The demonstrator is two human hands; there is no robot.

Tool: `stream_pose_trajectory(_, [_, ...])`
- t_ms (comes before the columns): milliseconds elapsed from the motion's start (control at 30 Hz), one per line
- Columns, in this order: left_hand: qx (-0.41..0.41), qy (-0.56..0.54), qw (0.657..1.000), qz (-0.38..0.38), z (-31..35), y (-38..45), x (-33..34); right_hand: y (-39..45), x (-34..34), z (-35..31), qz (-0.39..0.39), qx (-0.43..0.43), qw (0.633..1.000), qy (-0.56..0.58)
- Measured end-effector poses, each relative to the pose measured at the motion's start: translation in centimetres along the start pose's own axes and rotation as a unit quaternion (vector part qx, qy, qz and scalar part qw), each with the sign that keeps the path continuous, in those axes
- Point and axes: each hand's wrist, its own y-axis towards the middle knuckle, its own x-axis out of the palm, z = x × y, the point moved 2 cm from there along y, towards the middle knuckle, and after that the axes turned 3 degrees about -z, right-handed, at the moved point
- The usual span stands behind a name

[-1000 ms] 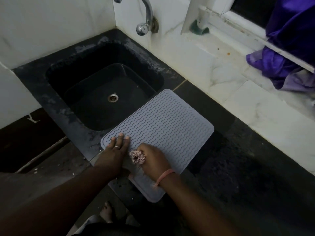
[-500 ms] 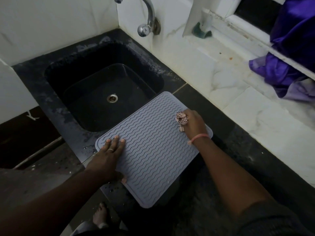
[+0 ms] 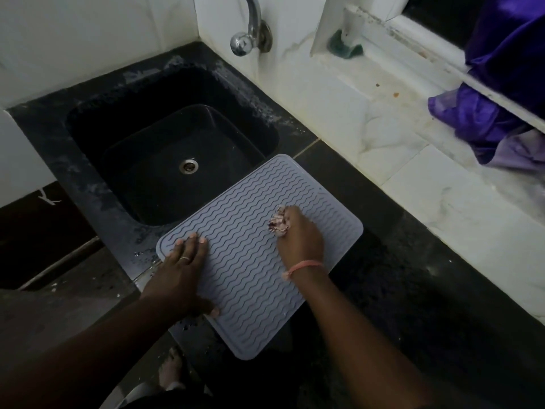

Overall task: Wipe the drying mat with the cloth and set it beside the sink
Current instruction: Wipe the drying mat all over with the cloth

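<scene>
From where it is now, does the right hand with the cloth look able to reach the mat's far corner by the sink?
Probably yes. The right hand grips the cloth mid-mat, and nothing lies between it and that corner; the left hand presses the near-left edge, out of the way.

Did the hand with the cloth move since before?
Yes. The right hand with the cloth slid back from the mat's far right edge toward its middle, nearer the person.
</scene>
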Motion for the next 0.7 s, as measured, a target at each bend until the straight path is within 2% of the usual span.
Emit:
stream_pose_trajectory(133, [0.001,0.011,1.0,0.01,0.1,0.1,0.1,-6.3,1.8,-4.6,-0.058,-0.051,0.997,0.019])
stream_pose_trajectory(233, [0.009,0.025,0.999,0.024,0.2,0.1,0.2,-9.5,2.7,-7.1,-0.13,-0.084,0.985,0.069])
stream_pose_trajectory(333, [0.025,0.027,0.999,0.031,-0.3,0.2,0.4,-10.5,3.5,-8.2,-0.178,-0.062,0.968,0.165])
stream_pose_trajectory(400, [0.036,0.019,0.999,0.035,-0.7,0.2,0.5,-10.1,4.0,-8.0,-0.185,-0.026,0.953,0.238])
stream_pose_trajectory(467, [0.039,0.021,0.999,0.029,-0.8,0.0,0.4,-8.9,4.1,-7.2,-0.186,-0.027,0.947,0.26])
stream_pose_trajectory(567, [0.029,0.02,0.999,0.028,-0.5,-0.2,0.2,-7.2,3.5,-5.6,-0.174,-0.13,0.962,0.165])
stream_pose_trajectory(633, [0.025,0.014,0.999,0.023,-0.4,-0.2,0.2,-6.7,3.4,-4.7,-0.175,-0.205,0.959,0.086])
stream_pose_trajectory(700, [0.024,0.012,0.999,0.023,-0.4,-0.2,0.1,-5.7,3.8,-3.3,-0.189,-0.226,0.954,0.052])
